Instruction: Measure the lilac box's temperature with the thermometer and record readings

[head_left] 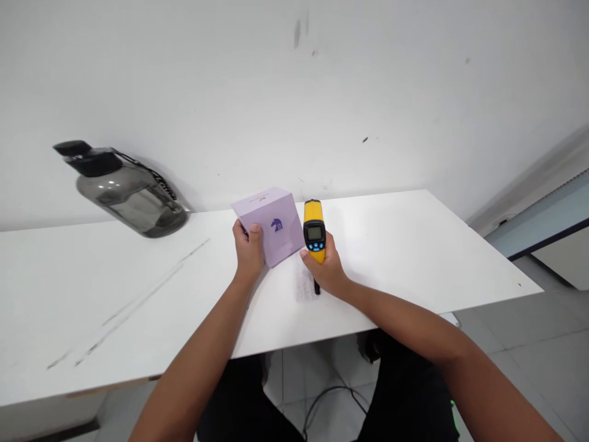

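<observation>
In my left hand (248, 248) is a lilac box (280, 236), gripped at its left side with the thumb on the front face. A dark blue horse-head logo marks that face, and the box is tilted. My right hand (329, 267) is wrapped round the handle of a yellow and black infrared thermometer (314, 227). Its small grey screen and blue-lit buttons face me; the trigger side is hidden. The thermometer stands close beside the box's right edge.
A grey see-through water bottle (138, 199) with a black cap and strap stands at the back left of the white table (391, 245). Behind rises a white wall (276, 92). A black cable (329, 390) lies on the tiled floor below the table's front edge.
</observation>
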The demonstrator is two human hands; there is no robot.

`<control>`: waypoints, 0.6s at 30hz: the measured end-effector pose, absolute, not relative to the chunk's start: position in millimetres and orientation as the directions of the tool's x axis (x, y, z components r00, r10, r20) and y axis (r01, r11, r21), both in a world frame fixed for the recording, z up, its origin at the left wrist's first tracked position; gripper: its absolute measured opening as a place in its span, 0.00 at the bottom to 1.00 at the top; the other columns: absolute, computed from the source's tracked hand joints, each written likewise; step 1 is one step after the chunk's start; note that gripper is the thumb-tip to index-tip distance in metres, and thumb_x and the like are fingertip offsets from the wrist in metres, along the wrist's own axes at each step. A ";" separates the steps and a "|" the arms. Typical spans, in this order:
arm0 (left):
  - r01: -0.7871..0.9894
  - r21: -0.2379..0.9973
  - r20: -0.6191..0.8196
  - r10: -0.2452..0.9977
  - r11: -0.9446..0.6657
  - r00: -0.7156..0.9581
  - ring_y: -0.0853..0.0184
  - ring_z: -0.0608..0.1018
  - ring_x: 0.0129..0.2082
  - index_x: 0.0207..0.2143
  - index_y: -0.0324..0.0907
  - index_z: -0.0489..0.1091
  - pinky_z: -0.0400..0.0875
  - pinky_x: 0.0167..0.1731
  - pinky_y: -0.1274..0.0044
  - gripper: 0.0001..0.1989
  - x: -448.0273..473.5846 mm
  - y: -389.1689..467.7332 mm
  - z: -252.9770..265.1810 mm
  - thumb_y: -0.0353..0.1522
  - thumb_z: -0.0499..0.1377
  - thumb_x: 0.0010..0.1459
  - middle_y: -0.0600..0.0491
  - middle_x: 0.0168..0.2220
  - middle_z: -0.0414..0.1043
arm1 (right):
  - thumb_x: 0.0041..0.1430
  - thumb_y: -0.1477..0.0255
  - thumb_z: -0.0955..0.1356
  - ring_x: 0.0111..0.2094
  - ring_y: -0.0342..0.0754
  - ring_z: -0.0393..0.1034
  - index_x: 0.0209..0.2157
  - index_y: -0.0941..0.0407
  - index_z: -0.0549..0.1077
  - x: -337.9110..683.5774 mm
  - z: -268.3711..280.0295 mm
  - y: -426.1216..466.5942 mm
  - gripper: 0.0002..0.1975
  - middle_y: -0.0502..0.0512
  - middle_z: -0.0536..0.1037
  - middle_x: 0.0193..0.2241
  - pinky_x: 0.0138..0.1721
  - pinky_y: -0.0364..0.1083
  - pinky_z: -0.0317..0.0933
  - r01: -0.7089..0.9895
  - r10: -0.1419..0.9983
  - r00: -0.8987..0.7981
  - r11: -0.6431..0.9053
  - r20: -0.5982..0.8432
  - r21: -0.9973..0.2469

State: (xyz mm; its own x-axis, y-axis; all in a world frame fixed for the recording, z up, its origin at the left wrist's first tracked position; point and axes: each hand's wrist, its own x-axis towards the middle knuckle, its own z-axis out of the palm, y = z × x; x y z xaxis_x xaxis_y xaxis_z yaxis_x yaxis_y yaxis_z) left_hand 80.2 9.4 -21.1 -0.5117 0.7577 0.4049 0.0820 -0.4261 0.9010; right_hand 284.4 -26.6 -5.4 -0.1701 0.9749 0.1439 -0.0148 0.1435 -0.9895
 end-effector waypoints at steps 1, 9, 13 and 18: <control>0.067 0.903 0.395 0.762 -0.424 -0.513 0.53 0.79 0.53 0.52 0.46 0.69 0.76 0.52 0.62 0.38 80.9 9.0 -20.3 0.64 0.63 0.53 0.44 0.52 0.75 | 0.56 0.60 0.73 0.35 0.49 0.70 0.58 0.49 0.62 284.5 -5.9 -26.6 0.31 0.49 0.72 0.38 0.36 0.49 0.67 -0.014 0.973 -0.173 0.154 0.154 -0.988; 0.057 0.907 0.387 0.770 -0.418 -0.508 0.55 0.80 0.50 0.50 0.47 0.69 0.76 0.51 0.62 0.38 83.0 6.7 -16.4 0.64 0.65 0.51 0.45 0.51 0.76 | 0.55 0.60 0.74 0.36 0.50 0.69 0.56 0.49 0.62 285.9 -5.2 -27.6 0.30 0.50 0.72 0.38 0.37 0.50 0.66 0.005 0.962 -0.194 0.197 0.193 -0.980; 0.059 0.906 0.388 0.765 -0.420 -0.514 0.55 0.80 0.50 0.50 0.47 0.69 0.76 0.52 0.62 0.37 82.7 6.7 -16.1 0.65 0.65 0.51 0.46 0.51 0.77 | 0.56 0.60 0.74 0.36 0.49 0.69 0.56 0.49 0.63 286.1 -5.0 -27.5 0.29 0.50 0.72 0.38 0.35 0.49 0.65 0.004 0.965 -0.196 0.181 0.177 -0.983; 0.091 0.902 0.404 0.754 -0.421 -0.517 0.55 0.79 0.52 0.51 0.47 0.70 0.75 0.54 0.62 0.36 80.3 7.1 -19.0 0.63 0.64 0.54 0.46 0.51 0.76 | 0.57 0.60 0.74 0.35 0.48 0.70 0.55 0.49 0.62 286.2 -6.5 -26.8 0.28 0.49 0.72 0.37 0.34 0.48 0.65 -0.010 0.966 -0.200 0.165 0.164 -0.986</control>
